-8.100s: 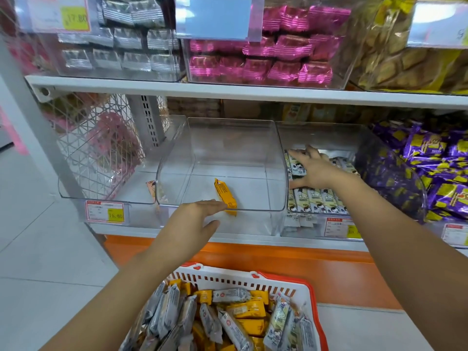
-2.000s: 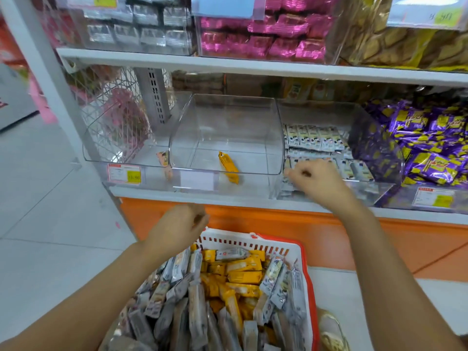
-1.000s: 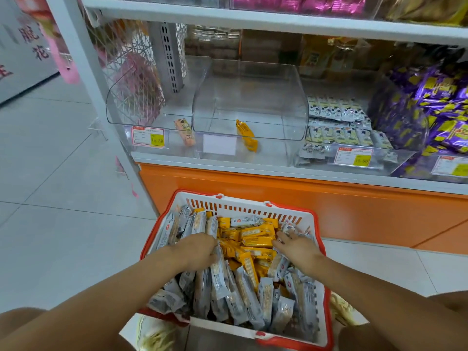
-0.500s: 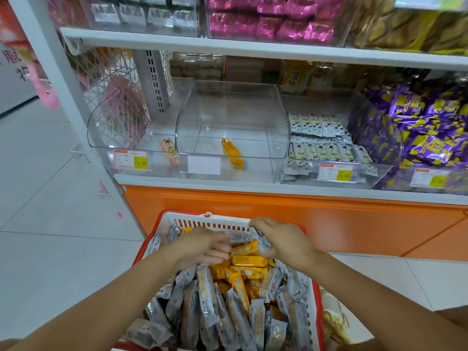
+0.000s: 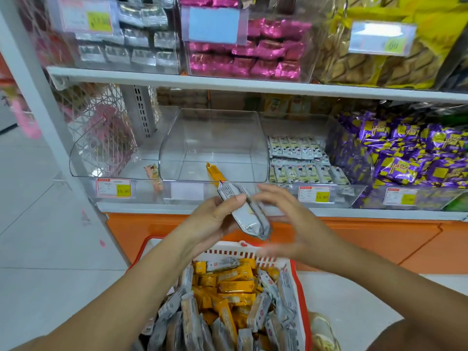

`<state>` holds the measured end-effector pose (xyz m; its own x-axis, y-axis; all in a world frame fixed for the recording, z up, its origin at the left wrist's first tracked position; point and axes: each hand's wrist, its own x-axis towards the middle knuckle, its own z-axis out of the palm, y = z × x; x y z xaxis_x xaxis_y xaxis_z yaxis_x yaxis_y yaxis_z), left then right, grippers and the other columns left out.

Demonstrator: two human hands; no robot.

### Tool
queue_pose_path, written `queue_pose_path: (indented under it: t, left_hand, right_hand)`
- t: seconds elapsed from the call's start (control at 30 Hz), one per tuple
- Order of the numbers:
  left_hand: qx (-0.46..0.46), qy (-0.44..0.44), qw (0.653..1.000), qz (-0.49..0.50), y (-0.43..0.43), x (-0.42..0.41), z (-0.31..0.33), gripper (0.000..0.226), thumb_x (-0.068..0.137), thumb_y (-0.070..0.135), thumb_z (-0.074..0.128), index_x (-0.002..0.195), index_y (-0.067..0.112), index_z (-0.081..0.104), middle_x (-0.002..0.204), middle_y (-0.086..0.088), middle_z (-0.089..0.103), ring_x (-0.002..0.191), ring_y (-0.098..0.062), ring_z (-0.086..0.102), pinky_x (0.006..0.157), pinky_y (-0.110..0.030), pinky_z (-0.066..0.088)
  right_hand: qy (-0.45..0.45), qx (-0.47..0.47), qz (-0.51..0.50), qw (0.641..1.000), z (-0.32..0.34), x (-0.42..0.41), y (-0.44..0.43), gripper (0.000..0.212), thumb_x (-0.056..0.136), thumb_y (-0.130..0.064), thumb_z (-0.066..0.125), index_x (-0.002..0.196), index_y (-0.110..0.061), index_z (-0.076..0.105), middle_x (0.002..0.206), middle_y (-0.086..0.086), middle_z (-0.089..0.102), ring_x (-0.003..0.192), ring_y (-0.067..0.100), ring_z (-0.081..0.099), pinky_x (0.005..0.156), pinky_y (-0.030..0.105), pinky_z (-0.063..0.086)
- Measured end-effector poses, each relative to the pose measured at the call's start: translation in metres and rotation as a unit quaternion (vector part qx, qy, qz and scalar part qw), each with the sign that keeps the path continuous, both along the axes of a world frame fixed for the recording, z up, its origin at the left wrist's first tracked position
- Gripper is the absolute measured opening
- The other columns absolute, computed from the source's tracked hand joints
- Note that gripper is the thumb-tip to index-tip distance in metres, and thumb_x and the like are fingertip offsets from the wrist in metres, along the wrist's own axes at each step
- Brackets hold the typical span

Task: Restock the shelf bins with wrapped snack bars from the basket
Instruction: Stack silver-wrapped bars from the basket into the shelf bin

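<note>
Shop aisle, head view only. White metal shelf (image 5: pixel 253 86) with clear plastic bins in rows, orange base panel (image 5: pixel 379 236) below it, pale tiled floor (image 5: pixel 38 249).

Lower row:
- left clear bin (image 5: pixel 83 158): one peach-wrapped bar (image 5: pixel 152 173) at the front
- middle clear bin (image 5: pixel 215 138): one orange-wrapped bar (image 5: pixel 215 172) lying at the front, otherwise bare
- next bin to the right: white-and-black wrapped bars (image 5: pixel 298 158) in neat rows
- far right: purple-and-yellow wrapped snacks (image 5: pixel 405 153), piled

Upper row: silver packs (image 5: pixel 131 46), pink foil packs (image 5: pixel 266 54), yellow bagged biscuits (image 5: pixel 367 64).

Red-and-white plastic basket (image 5: pixel 222 253) sits low in front of the shelf, full of mixed grey and orange wrapped bars.

Left hand (image 5: pixel 215 219) is raised above the basket, in front of the middle bin's lip, fingers and thumb curled round a small stack of grey foil-wrapped snack bars (image 5: pixel 249 216), which tilts with its top end toward the shelf. Right hand (image 5: pixel 291 219) is just beside the stack, fingers spread, holding nothing. It is blurred, so I cannot tell whether it touches the stack.
</note>
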<state>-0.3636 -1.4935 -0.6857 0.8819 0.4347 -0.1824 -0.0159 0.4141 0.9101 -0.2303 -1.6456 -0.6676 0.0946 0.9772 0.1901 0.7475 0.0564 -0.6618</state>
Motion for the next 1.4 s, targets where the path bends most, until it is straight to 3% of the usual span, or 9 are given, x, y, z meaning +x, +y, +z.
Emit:
queue_pose_path:
  t: [0.1, 0.23, 0.37, 0.47, 0.63, 0.97, 1.17, 1.27, 1.4]
  left_hand:
    - [0.098, -0.032, 0.994, 0.019, 0.0, 0.01, 0.01, 0.039, 0.079, 0.025, 0.072, 0.11, 0.003, 0.061, 0.106, -0.015, 0.07, 0.098, -0.028, 0.067, 0.086, -0.032, 0.055]
    - [0.197, -0.04, 0.978, 0.049, -0.002, 0.025, 0.021, 0.052, 0.066, 0.041, 0.074, 0.109, 0.014, 0.064, 0.107, -0.01, 0.071, 0.103, -0.028, 0.066, 0.093, -0.042, 0.052]
    - [0.318, 0.005, 0.946, 0.06, 0.003, 0.045, 0.031, 0.055, 0.079, 0.054, 0.065, 0.121, 0.018, 0.059, 0.115, 0.004, 0.067, 0.109, -0.01, 0.061, 0.103, -0.039, 0.044]
    - [0.417, 0.086, 0.901, 0.08, 0.009, 0.058, 0.029, 0.059, 0.092, 0.043, 0.051, 0.145, 0.019, 0.036, 0.145, 0.004, 0.043, 0.131, -0.009, 0.041, 0.107, -0.023, 0.031]
    - [0.475, 0.18, 0.861, 0.01, 0.015, 0.081, 0.013, 0.061, 0.098, 0.034, 0.048, 0.151, 0.021, 0.021, 0.156, 0.0, 0.024, 0.142, -0.019, 0.027, 0.113, -0.031, 0.024]
    - [0.498, 0.175, 0.849, 0.008, 0.019, 0.096, 0.005, 0.057, 0.096, 0.033, 0.052, 0.148, 0.027, 0.029, 0.153, 0.006, 0.031, 0.139, -0.014, 0.031, 0.106, -0.02, 0.026]
    - [0.496, 0.179, 0.849, 0.009, 0.022, 0.098, 0.004, 0.057, 0.095, 0.035, 0.052, 0.148, 0.03, 0.03, 0.152, 0.008, 0.033, 0.139, -0.012, 0.031, 0.102, -0.017, 0.025]
    - [0.499, 0.183, 0.847, 0.008, 0.022, 0.097, 0.004, 0.057, 0.095, 0.037, 0.052, 0.148, 0.031, 0.03, 0.152, 0.008, 0.032, 0.139, -0.012, 0.031, 0.103, -0.019, 0.025]
    - [0.496, 0.182, 0.849, 0.009, 0.02, 0.097, 0.005, 0.057, 0.095, 0.036, 0.052, 0.147, 0.031, 0.029, 0.152, 0.008, 0.032, 0.139, -0.013, 0.031, 0.104, -0.019, 0.026]
  right_hand:
    - [0.18, -0.011, -0.109, 0.978, 0.008, 0.003, 0.012, 0.069, 0.055, -0.07, 0.071, 0.113, -0.043, 0.046, 0.12, -0.021, 0.053, 0.101, -0.006, 0.06, 0.089, 0.031, 0.054]
    - [0.216, 0.01, -0.137, 0.967, 0.021, 0.007, 0.026, 0.052, 0.066, -0.044, 0.079, 0.104, -0.033, 0.047, 0.11, -0.007, 0.058, 0.083, 0.003, 0.067, 0.065, 0.024, 0.055]
    - [0.174, 0.013, -0.199, 0.964, 0.04, 0.03, 0.025, 0.047, 0.077, -0.023, 0.079, 0.11, -0.029, 0.046, 0.101, -0.004, 0.059, 0.072, 0.012, 0.066, 0.053, 0.023, 0.052]
    - [0.023, -0.011, -0.312, 0.95, 0.055, 0.075, 0.023, 0.056, 0.078, -0.033, 0.077, 0.122, -0.026, 0.043, 0.1, -0.005, 0.058, 0.077, 0.019, 0.063, 0.059, 0.033, 0.052]
    - [-0.123, -0.103, -0.443, 0.882, 0.058, 0.177, 0.047, 0.067, 0.082, -0.04, 0.071, 0.134, -0.011, 0.041, 0.125, 0.014, 0.057, 0.106, 0.033, 0.058, 0.076, 0.034, 0.044]
    - [-0.085, -0.204, -0.479, 0.849, 0.025, 0.252, 0.111, 0.04, 0.087, -0.038, 0.066, 0.103, -0.003, 0.063, 0.117, 0.017, 0.064, 0.106, 0.03, 0.061, 0.072, 0.032, 0.041]
    - [-0.04, -0.227, -0.457, 0.859, 0.018, 0.261, 0.131, 0.065, 0.099, -0.054, 0.035, 0.112, 0.006, 0.058, 0.115, 0.022, 0.061, 0.11, 0.032, 0.057, 0.093, 0.034, 0.043]
    - [-0.029, -0.224, -0.445, 0.867, 0.018, 0.262, 0.131, 0.048, 0.103, -0.039, 0.032, 0.1, 0.003, 0.055, 0.097, 0.019, 0.056, 0.092, 0.03, 0.058, 0.079, 0.034, 0.043]
    - [-0.105, -0.214, -0.455, 0.858, 0.021, 0.267, 0.121, 0.051, 0.101, -0.04, 0.041, 0.111, 0.005, 0.061, 0.111, 0.02, 0.062, 0.11, 0.032, 0.059, 0.082, 0.032, 0.043]
